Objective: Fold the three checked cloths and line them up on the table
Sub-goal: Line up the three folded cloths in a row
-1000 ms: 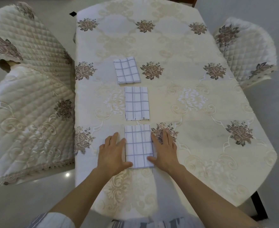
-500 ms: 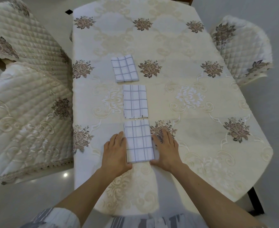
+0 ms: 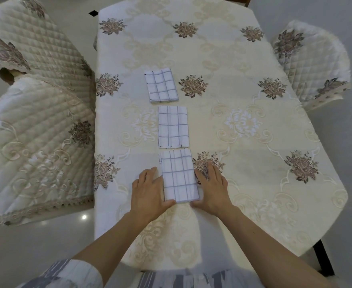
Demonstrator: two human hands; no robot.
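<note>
The tabletop (image 3: 243, 59) fills most of the view, covered in a cream cloth embroidered with brown flower motifs. Chairs in quilted covers stand around it: two on the left (image 3: 35, 142) and one at the far right (image 3: 310, 65).

Three checked cloths lie folded in a column down the middle-left of the tabletop, running away from the person. All are white with a thin grey-blue grid and are folded to narrow rectangles. The far cloth (image 3: 161, 85) sits slightly turned and offset to the left of the other two. The middle cloth (image 3: 173, 126) lies square, with small dark stitch marks along its near edge. The near cloth (image 3: 179, 175) sits just below it, a narrow gap between them, and leans a little to the right.

The left hand (image 3: 147, 194) and right hand (image 3: 212, 188) lie flat on the tabletop on either side of the near cloth. Their fingers (image 3: 209, 169) are straight and together, gripping nothing, their inner edges touching the cloth's long sides and the thumbs at its near corners.

These cloths look thin, light and limp, so they should slide easily on the table covering and their layers may slip apart if lifted by one corner. Nudging from both long edges with flat hands seems the safest way to shift one. To lift it, pinching all layers at a folded edge would likely keep the fold. The folding looks done; squaring up the line, the far cloth above all, seems to be what remains.
</note>
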